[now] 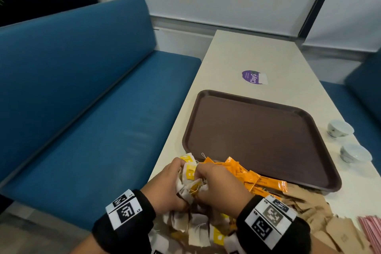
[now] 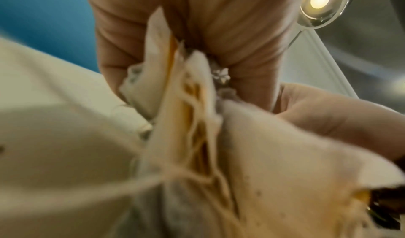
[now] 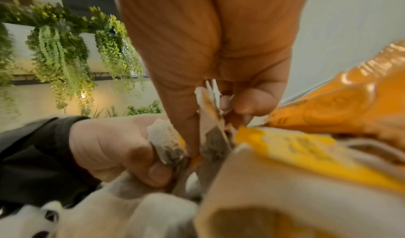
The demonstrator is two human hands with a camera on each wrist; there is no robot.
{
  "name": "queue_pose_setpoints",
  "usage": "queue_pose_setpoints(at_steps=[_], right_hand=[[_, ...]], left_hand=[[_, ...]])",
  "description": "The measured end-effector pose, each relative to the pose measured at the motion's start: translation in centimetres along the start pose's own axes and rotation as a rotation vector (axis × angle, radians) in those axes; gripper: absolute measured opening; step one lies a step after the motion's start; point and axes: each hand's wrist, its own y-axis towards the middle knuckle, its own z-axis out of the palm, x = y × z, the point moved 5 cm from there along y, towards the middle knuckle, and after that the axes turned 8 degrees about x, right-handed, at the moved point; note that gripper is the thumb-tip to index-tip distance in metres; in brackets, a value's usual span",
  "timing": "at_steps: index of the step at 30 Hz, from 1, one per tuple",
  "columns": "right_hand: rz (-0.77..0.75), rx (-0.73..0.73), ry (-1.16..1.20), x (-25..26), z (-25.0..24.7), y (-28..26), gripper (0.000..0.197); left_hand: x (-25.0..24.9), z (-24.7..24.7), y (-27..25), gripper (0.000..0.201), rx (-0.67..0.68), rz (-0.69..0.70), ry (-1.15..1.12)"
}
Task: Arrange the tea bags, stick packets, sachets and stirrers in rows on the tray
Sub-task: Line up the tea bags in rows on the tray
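Note:
A heap of white tea bags with yellow tags (image 1: 190,179) lies at the near left corner of the table. Both hands are in it: my left hand (image 1: 168,183) grips a bunch of tea bags (image 2: 188,113), and my right hand (image 1: 218,185) pinches tea bags (image 3: 210,120) between thumb and fingers. Orange stick packets (image 1: 253,177) lie just right of the hands, partly over the near rim of the brown tray (image 1: 255,136), whose floor is bare. Brown paper sachets (image 1: 313,212) spread to the right. Pink stirrers (image 1: 371,231) lie at the far right edge.
Two small white cups (image 1: 340,129) (image 1: 354,153) stand upside down right of the tray. A purple sticker (image 1: 252,77) is on the cream table (image 1: 247,51) beyond the tray. A blue bench (image 1: 92,99) runs along the left; another blue seat (image 1: 360,93) is at right.

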Motion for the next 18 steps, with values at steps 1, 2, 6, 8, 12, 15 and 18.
queue_pose_setpoints(at_steps=[1, 2, 6, 8, 12, 15, 18], right_hand=[[-0.001, -0.018, 0.014, 0.0, -0.2, -0.1, 0.019], [-0.002, -0.036, 0.029, 0.0, -0.3, -0.3, 0.021], [-0.015, -0.086, 0.079, 0.0, -1.3, -0.9, 0.024], [-0.035, -0.110, 0.071, 0.1, -2.0, -1.3, 0.024], [-0.042, -0.165, 0.108, 0.1, -3.3, -2.0, 0.022], [-0.024, -0.175, 0.161, -0.5, -3.3, -2.2, 0.021], [-0.003, -0.149, 0.168, -1.1, -2.3, -1.9, 0.022]], left_hand=[[-0.1, -0.2, -0.1, 0.061, -0.021, 0.010, -0.019], [-0.2, -0.4, -0.2, 0.059, -0.040, 0.021, -0.039], [-1.1, -0.9, -0.7, 0.051, -0.094, 0.100, -0.109], [-1.9, -1.2, -0.9, 0.047, -0.105, 0.141, -0.122], [-3.5, -1.5, -0.8, 0.045, -0.110, 0.199, -0.177], [-3.9, -1.0, -0.6, 0.052, -0.087, 0.207, -0.221], [-3.7, -0.1, -0.2, 0.056, -0.064, 0.189, -0.194]])
